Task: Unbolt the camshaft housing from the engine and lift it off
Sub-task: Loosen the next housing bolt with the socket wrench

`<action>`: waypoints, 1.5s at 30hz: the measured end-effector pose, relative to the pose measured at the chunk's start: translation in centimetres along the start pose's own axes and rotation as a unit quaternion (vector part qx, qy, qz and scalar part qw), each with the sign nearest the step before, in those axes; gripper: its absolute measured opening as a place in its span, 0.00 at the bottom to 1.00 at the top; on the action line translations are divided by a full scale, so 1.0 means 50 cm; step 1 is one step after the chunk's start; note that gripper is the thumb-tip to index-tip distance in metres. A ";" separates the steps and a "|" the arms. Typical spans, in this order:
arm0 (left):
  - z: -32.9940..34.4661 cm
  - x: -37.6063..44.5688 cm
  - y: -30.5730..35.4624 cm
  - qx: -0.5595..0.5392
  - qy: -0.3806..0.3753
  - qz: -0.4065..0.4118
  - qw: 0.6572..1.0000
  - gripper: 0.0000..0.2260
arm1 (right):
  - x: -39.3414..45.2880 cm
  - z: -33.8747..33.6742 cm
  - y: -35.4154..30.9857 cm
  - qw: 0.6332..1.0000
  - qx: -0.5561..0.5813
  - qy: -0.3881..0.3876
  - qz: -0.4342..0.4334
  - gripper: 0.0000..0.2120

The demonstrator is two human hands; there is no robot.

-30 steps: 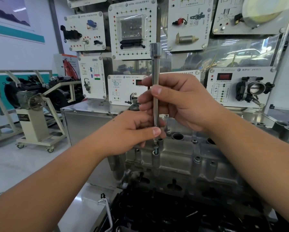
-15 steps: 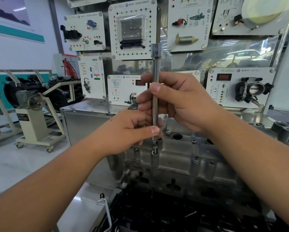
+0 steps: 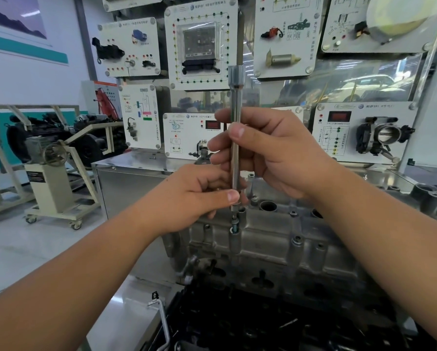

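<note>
1. Extension bar (image 3: 235, 138): upright as before, tip on a bolt (image 3: 234, 225) in the camshaft housing (image 3: 268, 239).
2. My right hand (image 3: 270, 150) pinches mid-shaft; left hand (image 3: 199, 196) still pinches its lower end.
3. Open floor lies left; display panels (image 3: 202, 44) stand close behind.

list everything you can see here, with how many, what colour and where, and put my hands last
Extension bar: one, silver, upright at centre, held over a bolt.
Bolt: one, dark, partly raised from the housing's near-left boss.
Camshaft housing: one, grey metal, centre, on the engine.
Engine: one, black, bottom centre.
Training panels: several, white, on the rear wall.
Throttle body: one, dark and silver, on the right panel.
Engine stand: one, cream, left floor, carrying a dark engine.
Steel cabinet: one, silver, behind the housing.
Left hand: pinches the bar's lower end.
Right hand: grips the bar's middle.
</note>
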State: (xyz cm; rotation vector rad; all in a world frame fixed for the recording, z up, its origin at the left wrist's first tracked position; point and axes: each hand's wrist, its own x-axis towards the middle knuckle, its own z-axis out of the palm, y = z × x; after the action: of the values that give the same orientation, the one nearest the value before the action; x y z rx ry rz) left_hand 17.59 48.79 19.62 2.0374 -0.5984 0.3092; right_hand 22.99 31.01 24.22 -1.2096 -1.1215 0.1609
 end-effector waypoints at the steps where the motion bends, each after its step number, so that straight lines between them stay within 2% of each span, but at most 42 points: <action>1: -0.001 0.002 -0.002 0.013 0.006 0.001 1.000 0.08 | -0.001 0.000 0.000 1.000 0.003 -0.001 -0.001 0.10; 4: 0.002 0.008 -0.010 0.051 0.022 0.002 0.998 0.12 | -0.001 0.003 0.000 1.000 -0.004 0.009 -0.019 0.13; 8: 0.005 0.005 -0.009 0.042 0.026 0.013 0.999 0.12 | 0.001 0.006 0.004 0.998 -0.015 0.047 -0.047 0.12; 12: 0.003 0.004 -0.006 0.022 0.007 0.003 1.000 0.06 | 0.000 0.000 0.000 1.000 -0.001 0.009 -0.014 0.12; 15: 0.002 0.005 -0.003 0.014 -0.009 -0.004 1.000 0.06 | 0.000 -0.001 0.001 1.000 0.006 0.000 -0.003 0.10; 18: 0.001 0.010 -0.008 0.067 0.006 0.001 0.998 0.13 | -0.001 0.003 0.005 1.000 -0.016 0.013 -0.023 0.09; 23: 0.003 0.006 -0.006 0.057 0.001 0.023 0.998 0.06 | 0.002 0.001 0.008 0.999 -0.019 0.005 -0.026 0.05; 27: -0.001 0.001 0.000 0.010 -0.015 0.001 1.000 0.06 | 0.002 -0.007 0.003 1.000 0.006 -0.022 0.002 0.06; 32: 0.003 0.006 -0.002 0.081 0.011 0.004 0.997 0.16 | 0.000 -0.003 0.005 1.000 0.008 -0.017 0.005 0.07; 37: 0.002 0.004 -0.010 0.070 0.020 0.014 0.997 0.03 | 0.001 0.001 0.012 1.000 -0.005 0.009 -0.009 0.04; 40: -0.002 0.002 -0.003 0.043 0.007 0.001 0.999 0.06 | 0.001 -0.003 0.006 1.000 0.012 -0.017 0.015 0.07; 43: -0.003 0.002 0.004 0.061 -0.006 -0.001 0.998 0.08 | 0.000 -0.005 0.002 0.999 0.018 -0.025 0.022 0.09; 45: -0.003 0.005 -0.001 0.086 0.011 -0.003 0.996 0.15 | -0.001 -0.002 0.003 1.000 0.015 -0.022 0.015 0.10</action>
State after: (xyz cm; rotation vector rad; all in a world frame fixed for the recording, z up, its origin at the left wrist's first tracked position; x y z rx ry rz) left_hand 17.81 48.86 19.78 2.1971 -0.5681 0.3900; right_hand 23.13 30.96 24.08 -1.2017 -1.1352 0.2266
